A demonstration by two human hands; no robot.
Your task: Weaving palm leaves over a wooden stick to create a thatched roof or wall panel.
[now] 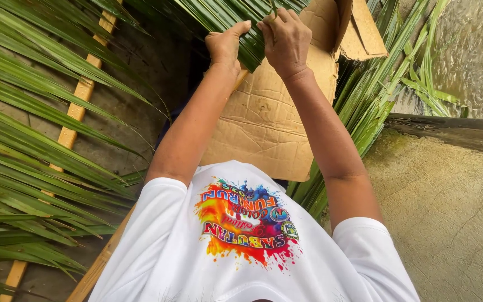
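Nearest the camera is the person's white T-shirt (252, 251) with a bright splash print on the chest, and both bare arms stretch forward and away from it. Below the arms lies a creased sheet of brown cardboard (269, 128), seemingly laid over the lap or ground as a working surface, though what it rests on is hidden.

Farther out, at the top of the view, the left hand (226, 45) and the right hand (286, 36) meet on a bundle of green palm leaflets (227, 15). The left fingers are clenched around the edge of the strips, thumb stretched along the top, probably to pin them flat and taut. The right fingers (275, 22) are curled down and pinching a narrow leaflet, likely to fold or work it against its neighbours. The held leaflets run with their long axis slanting from upper left down towards the hands, their ends lying over the cardboard's top edge.

To the left, a palm frond (34, 140) spreads over the concrete floor (448, 212), its pale midrib (76, 109) running diagonally from lower left to upper right, leaflets fanning leftwards. On the right, more loose leaflets (375, 100) trail beside a dark ledge (454, 131), with rippling water (476, 56) beyond.
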